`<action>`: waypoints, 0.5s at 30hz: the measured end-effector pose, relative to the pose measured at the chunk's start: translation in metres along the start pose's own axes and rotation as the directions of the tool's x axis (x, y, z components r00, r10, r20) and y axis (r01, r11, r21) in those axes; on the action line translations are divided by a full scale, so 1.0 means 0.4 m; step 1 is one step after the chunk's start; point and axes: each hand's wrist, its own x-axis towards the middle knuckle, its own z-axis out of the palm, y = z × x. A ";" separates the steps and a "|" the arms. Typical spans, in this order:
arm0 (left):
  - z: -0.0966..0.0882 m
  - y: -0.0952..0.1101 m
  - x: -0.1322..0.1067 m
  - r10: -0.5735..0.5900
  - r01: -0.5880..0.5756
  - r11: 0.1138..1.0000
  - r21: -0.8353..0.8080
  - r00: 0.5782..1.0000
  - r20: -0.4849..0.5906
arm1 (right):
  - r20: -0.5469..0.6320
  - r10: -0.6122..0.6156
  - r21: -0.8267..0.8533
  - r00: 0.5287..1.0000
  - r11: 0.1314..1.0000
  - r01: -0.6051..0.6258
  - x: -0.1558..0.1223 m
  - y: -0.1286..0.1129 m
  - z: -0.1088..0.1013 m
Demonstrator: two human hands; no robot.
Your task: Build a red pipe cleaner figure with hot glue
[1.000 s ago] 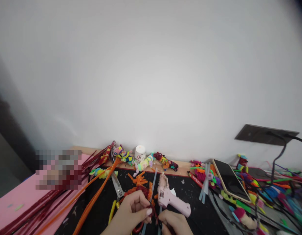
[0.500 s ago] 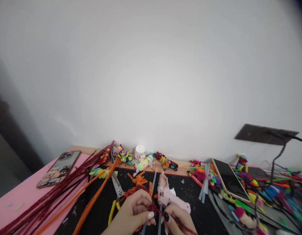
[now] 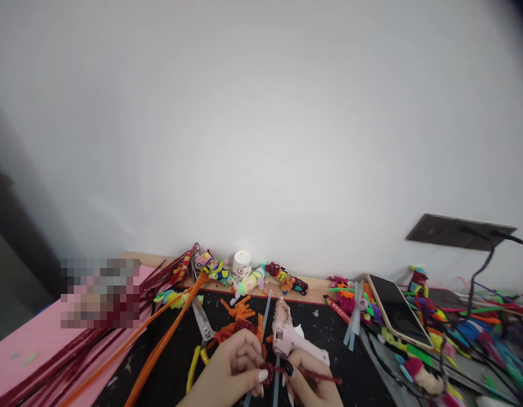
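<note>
Over a black mat (image 3: 335, 345), left hand (image 3: 235, 368) and right hand (image 3: 307, 384) are pinching a dark-red tinsel pipe cleaner (image 3: 318, 376), pink plastic glue gun (image 3: 292, 339) lying just beyond.

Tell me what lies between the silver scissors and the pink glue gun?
Head view: short orange chenille pieces and a clear glue stick lie between the silver scissors and pink glue gun.

Glitter pipe cleaner (image 3: 306, 374): dark red, sparkly. Left hand (image 3: 231, 368): white nails. Right hand (image 3: 309, 388): near-black nails. Glue gun (image 3: 296, 342): pale pink, brown-stained tip. Scissors (image 3: 202, 324): silver blades, yellow handles. Long pipe cleaners (image 3: 164, 340): orange. Stem bundle (image 3: 70, 355): dark red, glittery. Tabletop (image 3: 329, 330): black, white flecks. Sheet (image 3: 33, 346): pink. Jar (image 3: 242, 264): white, dark lettering. Phone (image 3: 397, 315): black screen, cream rim. Wall (image 3: 261, 124): plain white.
</note>
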 end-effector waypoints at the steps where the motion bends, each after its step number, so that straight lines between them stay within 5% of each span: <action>1: 0.001 0.000 0.000 0.000 0.000 1.000 -0.005 1.000 -0.006 | -0.002 -0.001 0.003 1.000 1.000 0.001 0.000 0.000 0.001; 15: 0.002 -0.004 -0.001 0.016 -0.016 1.000 -0.017 1.000 0.005 | 0.021 -0.003 -0.025 1.000 1.000 0.004 -0.001 -0.017 -0.003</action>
